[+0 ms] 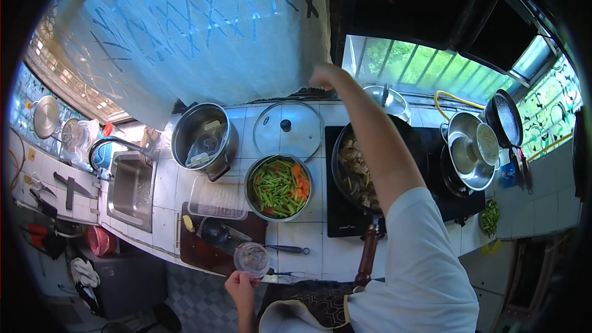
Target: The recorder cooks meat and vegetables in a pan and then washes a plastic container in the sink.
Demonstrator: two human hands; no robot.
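My left hand holds a small round clear container near the counter's front edge. Stretched out past the stove, my right hand is by the lower edge of a pale hanging sheet; its fingers are blurred, and whether it holds anything is unclear. Below my right arm, a frying pan with a wooden handle holds cooked pieces of food on a black cooktop. Left of it stands a metal pot of cut green vegetables and orange slices, with a glass lid behind.
A large metal pot and a clear plastic tray stand at left, beside a dark cutting board bearing a ladle. A sink lies farther left. Stacked pans and bowls stand right of the frying pan.
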